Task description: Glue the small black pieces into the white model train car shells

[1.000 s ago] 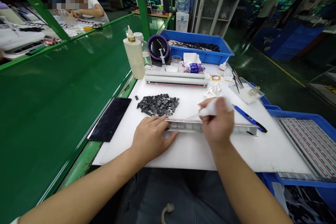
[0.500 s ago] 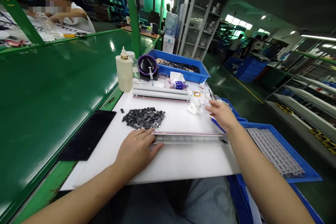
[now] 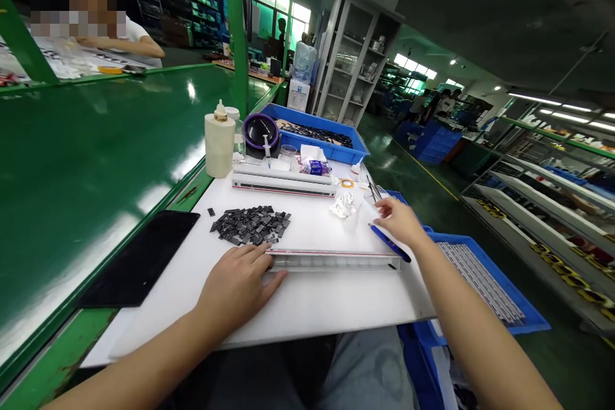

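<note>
My left hand (image 3: pixel 237 282) grips the left end of a long model train car shell (image 3: pixel 331 261), with its fingers on the far side and its thumb on the near side. The shell lies across the white work board (image 3: pixel 336 307), its clear inner face toward me and a red line along its far edge. Beyond my left fingers is a pile of small black rectangular pieces (image 3: pixel 252 224). My right hand (image 3: pixel 401 221) is at the board's right side, thumb and fingers apart, fingertips at the near end of metal tweezers (image 3: pixel 373 189). A blue-handled tool (image 3: pixel 390 243) lies just below that hand.
Behind are another white shell (image 3: pixel 283 182), crumpled tissue (image 3: pixel 343 205), a squeeze bottle (image 3: pixel 220 144), a syringe (image 3: pixel 266 148) and a blue bin (image 3: pixel 321 141). A black pad (image 3: pixel 139 259) lies left. A blue tray (image 3: pixel 533 320) of striped shells stands right. A person (image 3: pixel 139 38) sits across the green bench.
My right hand has lowered beside the tweezers, and the blue-handled tool shows more fully. My left hand stays on the shell's left end. The whole view has shifted slightly.
</note>
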A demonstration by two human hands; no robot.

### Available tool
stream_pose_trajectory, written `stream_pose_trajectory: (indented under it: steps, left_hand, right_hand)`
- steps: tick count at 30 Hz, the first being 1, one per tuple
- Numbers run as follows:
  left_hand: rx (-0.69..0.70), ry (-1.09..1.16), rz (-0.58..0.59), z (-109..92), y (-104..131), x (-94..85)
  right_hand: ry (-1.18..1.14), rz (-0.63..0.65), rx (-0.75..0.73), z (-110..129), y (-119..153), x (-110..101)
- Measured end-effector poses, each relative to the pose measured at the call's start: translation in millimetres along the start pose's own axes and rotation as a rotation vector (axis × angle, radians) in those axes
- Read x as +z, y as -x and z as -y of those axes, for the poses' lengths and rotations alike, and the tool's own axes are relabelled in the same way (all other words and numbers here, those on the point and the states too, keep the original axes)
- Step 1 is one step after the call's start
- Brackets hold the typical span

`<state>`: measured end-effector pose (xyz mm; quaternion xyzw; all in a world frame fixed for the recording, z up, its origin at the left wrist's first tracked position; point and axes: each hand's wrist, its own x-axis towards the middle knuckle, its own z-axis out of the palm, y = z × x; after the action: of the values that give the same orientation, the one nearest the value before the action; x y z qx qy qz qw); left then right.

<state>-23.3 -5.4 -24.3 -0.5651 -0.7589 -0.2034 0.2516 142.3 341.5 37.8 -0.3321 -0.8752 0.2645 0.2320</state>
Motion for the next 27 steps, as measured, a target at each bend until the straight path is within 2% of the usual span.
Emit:
stream_pose_trajectory:
  steps: [3, 5, 10, 18, 21, 23, 24, 26, 27]
  left_hand:
    - [-0.002, -0.003, -0.001, 0, 0, 0.0]
    - [-0.005, -0.007, -0.003, 0, 0, 0.1]
    - [-0.011, -0.016, -0.019, 0, 1, 2.1]
    - [-0.044, 0.017, -0.006, -2, 3, 0.9]
    - [-0.059, 0.024, 0.01, -3, 2, 0.7]
    - [-0.075, 0.031, 0.024, -4, 1, 0.5]
    - [-0.085, 0.035, 0.031, -5, 1, 0.2]
    - [-0.103, 0.039, 0.043, -6, 1, -0.8]
    - [-0.109, 0.042, 0.05, -7, 1, -1.6]
  right_hand:
    - [0.06, -0.237, 0.127, -26, -21, -31]
    - [0.062, -0.299, 0.191, -41, -35, -41]
    - [0.033, -0.271, 0.186, -53, -52, -35]
    - [-0.102, -0.537, 0.206, -41, -45, -28]
    - [-0.217, -0.769, 0.204, -30, -32, -35]
    - [-0.315, -0.917, 0.204, -12, -13, -36]
    - [-0.39, -0.949, 0.201, 1, 1, -34]
    - [-0.573, -0.896, 0.18, 33, 35, -19]
    - [-0.829, -0.814, 0.132, 52, 55, -6]
